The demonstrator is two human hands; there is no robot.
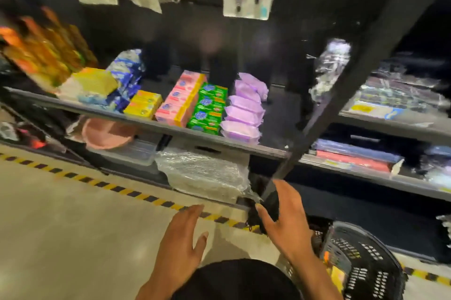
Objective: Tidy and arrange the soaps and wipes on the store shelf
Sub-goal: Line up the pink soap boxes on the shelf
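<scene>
The store aisle had a pale floor (pixel 61 226) edged with yellow-and-black tape (pixel 114 187), facing a dark metal shelf (pixel 280 124). On that shelf the goods lay in rows running front to back. From the left came yellow soap boxes (pixel 144 104), pink soap boxes (pixel 179 99) with yellow sides, green soap boxes (pixel 210 109), and soft, pale purple wipes packs (pixel 244 109), slightly askew. Blue packs (pixel 127 75) stood left of the yellow boxes. Low in the view, the left grip (pixel 180 243) hung with fingers straight and spread, holding nothing. The right grip (pixel 285 221), also spread and empty, was in front of a black upright post (pixel 341 94); whether it touched the post could not be told. A black basket (pixel 361 258) sat at the right.
</scene>
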